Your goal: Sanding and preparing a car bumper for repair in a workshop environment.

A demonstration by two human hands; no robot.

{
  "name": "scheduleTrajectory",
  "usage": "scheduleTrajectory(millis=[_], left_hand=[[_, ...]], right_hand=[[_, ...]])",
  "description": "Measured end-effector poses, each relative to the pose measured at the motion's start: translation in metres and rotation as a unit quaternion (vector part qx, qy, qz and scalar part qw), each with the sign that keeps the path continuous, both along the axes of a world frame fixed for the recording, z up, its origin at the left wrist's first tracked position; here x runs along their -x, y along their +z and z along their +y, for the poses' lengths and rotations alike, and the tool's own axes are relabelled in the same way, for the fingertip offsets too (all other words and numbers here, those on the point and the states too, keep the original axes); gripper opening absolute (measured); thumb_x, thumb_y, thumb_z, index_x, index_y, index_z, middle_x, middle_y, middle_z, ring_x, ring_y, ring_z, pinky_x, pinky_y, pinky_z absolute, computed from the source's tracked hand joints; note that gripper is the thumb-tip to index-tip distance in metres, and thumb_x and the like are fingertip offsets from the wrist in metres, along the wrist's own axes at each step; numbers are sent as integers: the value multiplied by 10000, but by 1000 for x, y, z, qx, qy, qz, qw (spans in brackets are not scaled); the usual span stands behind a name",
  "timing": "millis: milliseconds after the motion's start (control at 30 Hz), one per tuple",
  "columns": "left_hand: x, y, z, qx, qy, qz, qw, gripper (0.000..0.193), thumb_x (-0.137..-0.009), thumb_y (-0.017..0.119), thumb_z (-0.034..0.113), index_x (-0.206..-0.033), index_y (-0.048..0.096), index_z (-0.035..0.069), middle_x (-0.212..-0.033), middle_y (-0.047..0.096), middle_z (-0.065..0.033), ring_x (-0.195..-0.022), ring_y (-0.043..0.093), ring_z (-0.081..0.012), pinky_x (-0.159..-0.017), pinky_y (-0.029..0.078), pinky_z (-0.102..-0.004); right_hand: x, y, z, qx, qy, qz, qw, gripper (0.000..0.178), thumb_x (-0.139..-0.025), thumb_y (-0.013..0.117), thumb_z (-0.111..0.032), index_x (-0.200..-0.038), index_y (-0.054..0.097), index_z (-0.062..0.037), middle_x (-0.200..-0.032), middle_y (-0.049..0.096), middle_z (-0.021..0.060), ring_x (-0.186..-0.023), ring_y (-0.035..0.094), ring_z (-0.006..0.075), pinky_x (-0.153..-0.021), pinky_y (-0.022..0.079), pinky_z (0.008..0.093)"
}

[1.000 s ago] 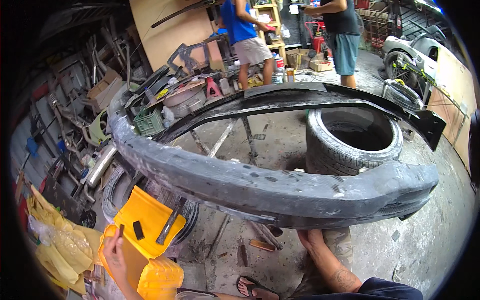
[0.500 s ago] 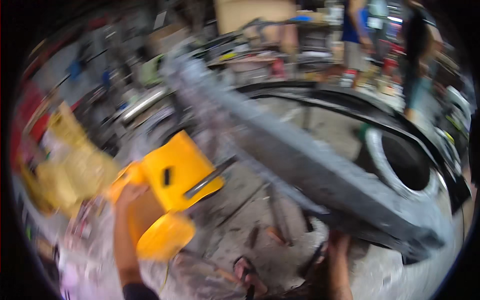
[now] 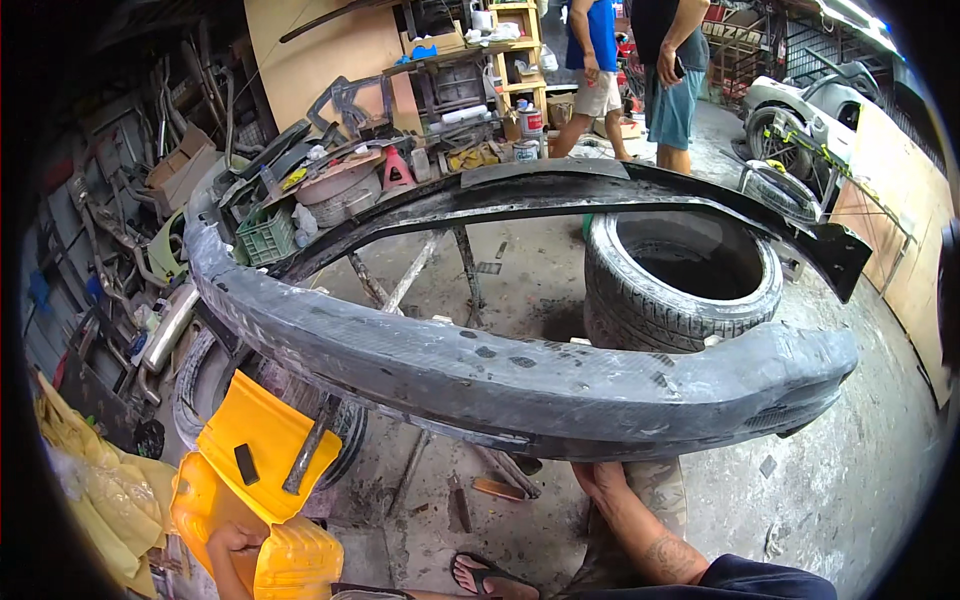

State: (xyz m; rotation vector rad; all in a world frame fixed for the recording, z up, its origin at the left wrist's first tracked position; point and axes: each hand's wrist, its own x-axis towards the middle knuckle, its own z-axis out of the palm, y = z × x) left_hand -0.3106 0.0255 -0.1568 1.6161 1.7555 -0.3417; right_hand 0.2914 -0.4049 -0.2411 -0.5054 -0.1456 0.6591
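A long grey car bumper (image 3: pixel 520 375), sanded and patchy, lies across a stand in front of me. My right hand (image 3: pixel 600 478) rests just under its near edge, fingers loose on my knee, holding nothing. At the lower left my left hand (image 3: pixel 232 543) reaches into a cut-open yellow plastic can (image 3: pixel 290 560); its fingers are curled and partly hidden by the can's wall. On the can's folded-up flap (image 3: pixel 262 432) lie a small black block (image 3: pixel 246 463) and a long metal tool (image 3: pixel 306 462).
A car tyre (image 3: pixel 680 285) lies flat behind the bumper. Yellow plastic bags (image 3: pixel 95 490) sit at my left. Shelves and piled parts (image 3: pixel 330 180) fill the back left. Two people (image 3: pixel 635 70) stand at the back. My sandalled foot (image 3: pixel 485 578) is below.
My head swung left and came back. My left hand, raised beside the yellow flap a second ago, has dropped down into the yellow can. The right hand has stayed under the bumper.
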Motion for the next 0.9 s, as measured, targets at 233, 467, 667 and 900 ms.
scheduleTrajectory(millis=[233, 467, 667, 900], left_hand=[[-58, 123, -54, -429, -202, 98, 875, 200, -746, 784, 107, -895, 704, 1, -745, 665, -164, -670, 625, -319, -637, 514, -404], [-241, 162, -202, -559, -271, -243, 745, 135, -835, 672, 40, -967, 681, 14, -818, 606, -151, -770, 579, -323, -711, 458, -389], [-317, -12, -242, -386, -379, -132, 831, 288, -867, 666, 218, -1124, 718, 99, -916, 645, -160, -850, 634, -359, -729, 504, -415], [-335, -40, -246, -250, -341, -194, 885, 284, -885, 634, 198, -1141, 708, 100, -931, 640, -150, -853, 629, -370, -728, 497, -422]], right_hand=[[0, -3, -4, -18, 21, 17, 999, 339, -902, 701, -276, -1188, 595, -128, -1212, 626, -5, -1159, 553, 158, -1067, 405, 365], [2, -5, -9, -15, 8, 20, 1000, 291, -890, 714, -215, -1149, 614, -129, -1186, 636, -9, -1145, 561, 153, -1058, 416, 353], [1, -17, -6, -43, 17, 66, 997, 234, -899, 700, -174, -1113, 615, -127, -1152, 642, -7, -1111, 571, 146, -1038, 434, 342], [0, -21, -11, 2, 3, 82, 997, 414, -818, 783, -261, -1163, 607, -115, -1202, 636, 6, -1156, 561, 169, -1079, 405, 367]])
